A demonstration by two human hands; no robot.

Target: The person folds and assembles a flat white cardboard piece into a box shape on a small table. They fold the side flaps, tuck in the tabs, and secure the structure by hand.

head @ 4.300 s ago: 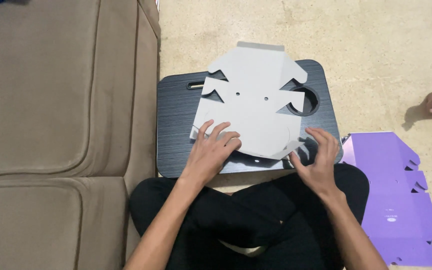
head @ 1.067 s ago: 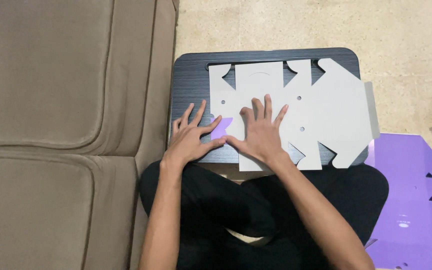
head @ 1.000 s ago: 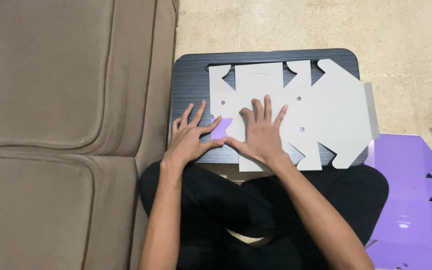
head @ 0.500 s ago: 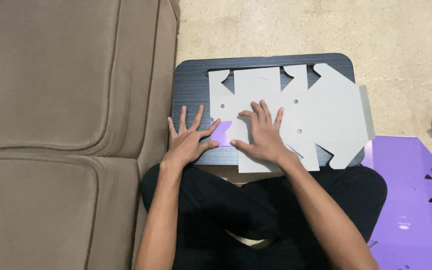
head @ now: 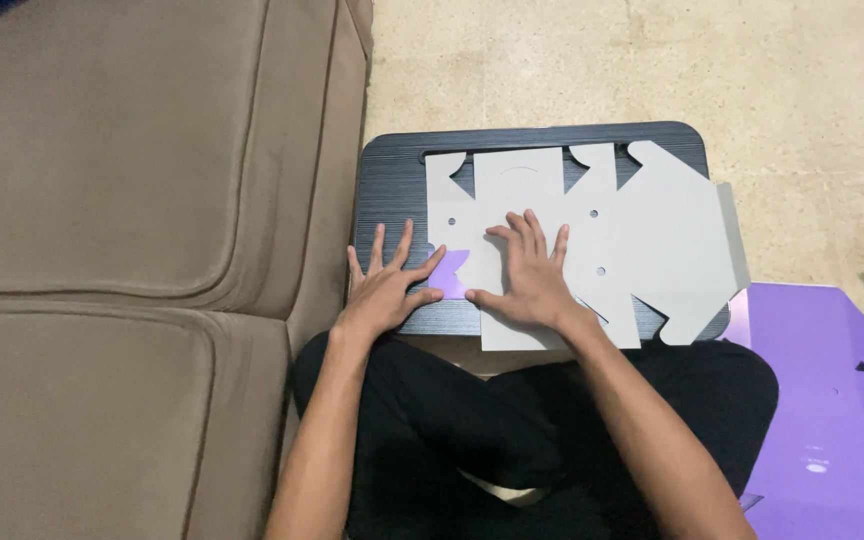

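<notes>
On the dark, wood-grained rectangular lap tabletop [head: 392, 185] lies item one: a flat, grey die-cut cardboard box blank [head: 652, 240] with notched flaps and small punched holes. It covers most of the tabletop and overhangs its right and near edges. One small flap [head: 452, 275] at its lower left is folded over and shows a purple underside.

Hands, as I see them from the head camera: my left hand [head: 387, 290] rests open and flat, fingers spread on the bare tabletop, thumb tip touching the purple flap. My right hand [head: 530, 280] lies open, palm down, fingers together, pressing on the grey blank just right of that flap. Neither hand grips anything.

Surroundings: a brown upholstered sofa [head: 132, 250] with piped cushions stands against the tabletop's left edge. A beige speckled floor [head: 552, 60] carries the tabletop. A second flat cardboard blank, purple [head: 832, 400], lies on the floor at lower right, just beside the grey one. My crossed legs in black trousers [head: 472, 430] sit below the tabletop's near edge.
</notes>
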